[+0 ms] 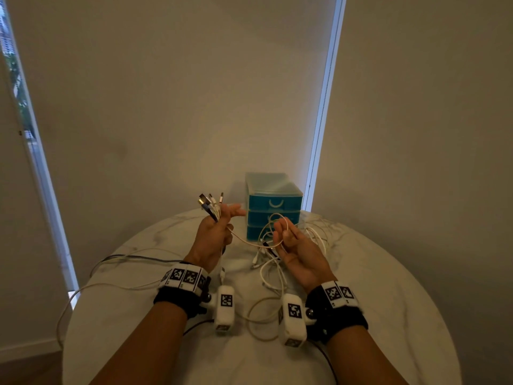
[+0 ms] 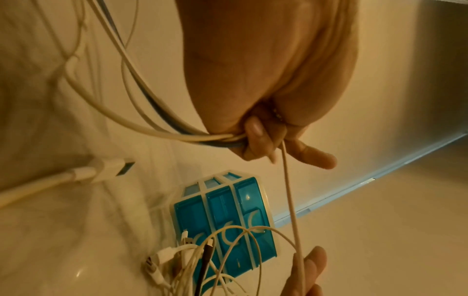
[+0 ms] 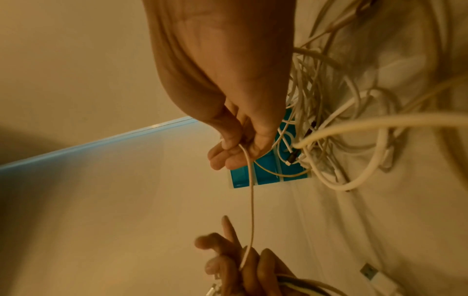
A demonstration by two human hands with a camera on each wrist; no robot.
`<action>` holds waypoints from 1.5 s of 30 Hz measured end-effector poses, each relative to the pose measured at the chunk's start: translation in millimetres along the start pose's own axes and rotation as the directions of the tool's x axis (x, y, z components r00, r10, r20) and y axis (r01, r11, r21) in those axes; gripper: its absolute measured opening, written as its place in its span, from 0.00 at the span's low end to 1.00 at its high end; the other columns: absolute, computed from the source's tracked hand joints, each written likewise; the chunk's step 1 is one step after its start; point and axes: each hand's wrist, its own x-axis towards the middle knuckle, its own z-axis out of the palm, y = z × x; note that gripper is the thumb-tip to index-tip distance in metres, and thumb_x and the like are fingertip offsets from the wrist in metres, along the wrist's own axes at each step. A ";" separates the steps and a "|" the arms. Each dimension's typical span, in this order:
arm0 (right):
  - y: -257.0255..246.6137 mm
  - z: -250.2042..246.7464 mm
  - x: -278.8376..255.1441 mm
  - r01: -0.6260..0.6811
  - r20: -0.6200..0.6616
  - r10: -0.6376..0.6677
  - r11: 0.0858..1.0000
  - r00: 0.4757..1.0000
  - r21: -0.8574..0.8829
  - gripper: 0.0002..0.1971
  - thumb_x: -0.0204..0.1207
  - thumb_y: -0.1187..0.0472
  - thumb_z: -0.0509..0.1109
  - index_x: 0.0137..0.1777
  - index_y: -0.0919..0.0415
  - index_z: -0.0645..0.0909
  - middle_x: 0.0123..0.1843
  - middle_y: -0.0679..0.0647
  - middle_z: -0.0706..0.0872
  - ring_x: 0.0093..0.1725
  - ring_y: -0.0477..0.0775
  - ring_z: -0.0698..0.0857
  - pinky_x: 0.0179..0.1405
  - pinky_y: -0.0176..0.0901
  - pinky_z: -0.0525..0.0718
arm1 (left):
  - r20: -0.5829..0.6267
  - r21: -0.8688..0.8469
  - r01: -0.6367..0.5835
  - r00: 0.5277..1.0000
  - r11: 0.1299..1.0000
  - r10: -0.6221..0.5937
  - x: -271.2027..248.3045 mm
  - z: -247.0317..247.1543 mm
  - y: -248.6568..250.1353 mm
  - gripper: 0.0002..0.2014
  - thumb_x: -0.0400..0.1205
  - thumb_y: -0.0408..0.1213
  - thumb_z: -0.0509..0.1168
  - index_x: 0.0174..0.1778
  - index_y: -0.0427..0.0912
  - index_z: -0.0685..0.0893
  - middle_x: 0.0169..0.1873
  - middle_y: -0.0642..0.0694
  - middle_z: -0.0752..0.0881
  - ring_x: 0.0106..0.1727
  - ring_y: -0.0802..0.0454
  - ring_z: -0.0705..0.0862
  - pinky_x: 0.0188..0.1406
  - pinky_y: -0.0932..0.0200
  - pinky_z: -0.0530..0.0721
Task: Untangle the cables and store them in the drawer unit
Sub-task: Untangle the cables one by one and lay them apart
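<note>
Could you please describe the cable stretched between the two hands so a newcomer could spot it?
In front of the blue drawer unit, the left hand grips a bunch of plugs. One thin beige cable runs from it to the right hand. It alone hangs in the air; the others lie tangled.

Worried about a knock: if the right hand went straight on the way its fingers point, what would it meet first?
Probably the blue plastic drawer unit, just beyond the right hand; depth is unclear.

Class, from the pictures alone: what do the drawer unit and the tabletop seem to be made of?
Drawer unit: probably plastic, with translucent blue drawer fronts in a pale frame that let light through. Tabletop: looks like polished marble or an imitation, white with faint grey veins and a soft sheen.
</note>
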 end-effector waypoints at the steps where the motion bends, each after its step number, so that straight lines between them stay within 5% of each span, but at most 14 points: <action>1: -1.4 0.5 -1.2 -0.004 0.015 0.004 1.000 1.000 0.006 0.17 0.89 0.74 0.65 0.74 0.65 0.85 0.73 0.62 0.89 0.64 0.53 0.91 0.54 0.43 0.95 | -0.020 -0.014 0.026 0.999 1.000 -0.027 0.5 0.0 -0.3 0.22 0.92 0.54 0.59 0.62 0.41 0.91 0.48 0.46 0.89 0.28 0.59 0.66 0.23 0.67 0.67; 5: -1.8 5.3 -6.8 0.029 0.070 -0.021 0.992 0.997 -0.121 0.17 0.90 0.74 0.64 0.70 0.59 0.88 0.66 0.56 0.94 0.64 0.52 0.93 0.57 0.45 0.94 | 0.031 0.015 0.218 0.975 0.976 -0.219 2.8 3.0 2.0 0.24 0.93 0.56 0.58 0.57 0.40 0.90 0.27 0.49 0.74 0.23 0.58 0.62 0.19 0.65 0.59; 9: 9.5 10.7 -14.5 0.048 0.159 0.017 0.918 0.987 -0.394 0.19 0.88 0.76 0.64 0.72 0.60 0.87 0.65 0.58 0.94 0.65 0.56 0.93 0.69 0.51 0.90 | 0.036 0.109 0.330 0.941 0.938 -0.335 0.1 6.5 5.6 0.29 0.85 0.66 0.67 0.55 0.40 0.93 0.24 0.54 0.66 0.24 0.58 0.60 0.21 0.62 0.56; 13: 17.2 12.1 -17.6 0.131 0.199 -0.011 0.787 0.980 -0.602 0.20 0.83 0.80 0.67 0.65 0.62 0.92 0.60 0.62 0.95 0.58 0.60 0.94 0.67 0.56 0.91 | -0.020 0.196 0.247 0.969 0.949 -0.248 -4.5 7.7 6.5 0.19 0.82 0.57 0.77 0.46 0.42 0.96 0.24 0.52 0.66 0.26 0.54 0.62 0.23 0.58 0.58; 17: 4.7 14.9 -10.3 0.352 0.182 -0.319 0.637 0.930 -0.686 0.25 0.79 0.75 0.70 0.68 0.50 0.89 0.66 0.51 0.92 0.58 0.54 0.94 0.58 0.54 0.95 | -0.007 0.227 0.185 0.982 0.956 -0.189 -6.5 10.4 12.1 0.13 0.86 0.47 0.74 0.43 0.42 0.93 0.24 0.51 0.66 0.26 0.54 0.62 0.23 0.59 0.58; 22: 13.3 9.8 4.5 0.201 0.128 -0.160 0.625 0.979 -0.754 0.19 0.94 0.60 0.60 0.82 0.43 0.74 0.65 0.52 0.88 0.58 0.63 0.94 0.49 0.52 0.95 | 0.045 0.212 0.075 0.995 0.974 -0.087 -9.5 11.6 17.9 0.13 0.89 0.48 0.71 0.49 0.43 0.93 0.25 0.52 0.67 0.25 0.56 0.63 0.23 0.59 0.60; 25: 15.5 -4.4 12.9 0.221 0.060 -0.275 0.604 0.959 -0.765 0.09 0.93 0.55 0.64 0.68 0.52 0.80 0.62 0.60 0.90 0.52 0.67 0.95 0.38 0.48 0.92 | -0.053 0.155 0.034 0.998 0.987 -0.026 -7.1 7.6 15.6 0.13 0.88 0.51 0.70 0.54 0.47 0.95 0.26 0.53 0.69 0.26 0.57 0.65 0.25 0.58 0.62; 28: 10.8 -10.8 13.5 0.288 0.053 -0.428 0.506 0.902 -0.813 0.06 0.90 0.53 0.68 0.57 0.53 0.85 0.53 0.57 0.92 0.43 0.59 0.94 0.37 0.53 0.94 | -0.093 0.090 -0.015 0.995 0.996 0.023 -3.9 2.6 13.5 0.13 0.90 0.50 0.68 0.60 0.49 0.94 0.27 0.54 0.68 0.27 0.57 0.63 0.23 0.61 0.62; 31: 13.0 -10.9 11.0 0.243 0.041 -0.376 0.510 0.926 -0.825 0.14 0.89 0.47 0.68 0.51 0.54 0.90 0.43 0.60 0.94 0.34 0.52 0.89 0.33 0.50 0.87 | 0.004 0.091 -0.048 0.999 0.995 0.047 -6.6 6.6 15.4 0.14 0.90 0.53 0.68 0.62 0.49 0.92 0.27 0.54 0.66 0.27 0.57 0.62 0.22 0.62 0.61; 33: 13.8 -7.8 7.8 0.195 0.017 -0.292 0.591 0.956 -0.783 0.16 0.92 0.47 0.64 0.58 0.57 0.88 0.43 0.66 0.94 0.31 0.52 0.86 0.25 0.41 0.81 | 0.091 0.105 -0.044 0.995 0.994 0.035 -9.8 11.1 17.9 0.13 0.90 0.52 0.68 0.61 0.49 0.91 0.26 0.54 0.64 0.26 0.57 0.61 0.22 0.61 0.59; 36: 12.2 -4.4 2.2 0.216 0.064 -0.247 0.658 0.967 -0.721 0.12 0.91 0.56 0.68 0.72 0.50 0.78 0.49 0.61 0.96 0.33 0.56 0.88 0.23 0.39 0.81 | 0.252 0.091 -0.028 0.968 0.995 0.004 -13.2 14.3 20.1 0.10 0.91 0.47 0.66 0.56 0.48 0.91 0.27 0.52 0.62 0.25 0.56 0.58 0.24 0.54 0.53; 38: 14.7 -5.3 2.9 0.289 0.133 -0.282 0.634 0.950 -0.717 0.19 0.86 0.60 0.75 0.74 0.48 0.79 0.54 0.56 0.96 0.40 0.55 0.93 0.32 0.42 0.91 | 0.351 0.102 -0.014 0.936 0.995 -0.023 -15.4 14.5 21.3 0.09 0.90 0.44 0.66 0.53 0.46 0.90 0.26 0.50 0.61 0.23 0.55 0.58 0.23 0.55 0.53; 41: 21.9 -8.4 8.4 0.334 0.163 -0.340 0.539 0.926 -0.773 0.15 0.82 0.56 0.81 0.68 0.52 0.88 0.57 0.50 0.95 0.56 0.53 0.95 0.55 0.49 0.96 | 0.467 0.163 0.001 0.881 0.987 -0.078 -18.0 12.5 23.4 0.09 0.90 0.44 0.68 0.52 0.45 0.90 0.24 0.49 0.63 0.21 0.56 0.60 0.21 0.56 0.55; 45: 12.2 -10.3 13.9 0.399 0.112 -0.528 0.469 0.842 -0.788 0.06 0.86 0.48 0.75 0.55 0.47 0.90 0.51 0.46 0.96 0.54 0.50 0.94 0.52 0.53 0.93 | 0.472 0.382 0.039 0.851 0.923 -0.231 -21.2 13.8 26.3 0.25 0.90 0.61 0.59 0.55 0.47 0.95 0.26 0.50 0.61 0.24 0.56 0.60 0.27 0.52 0.55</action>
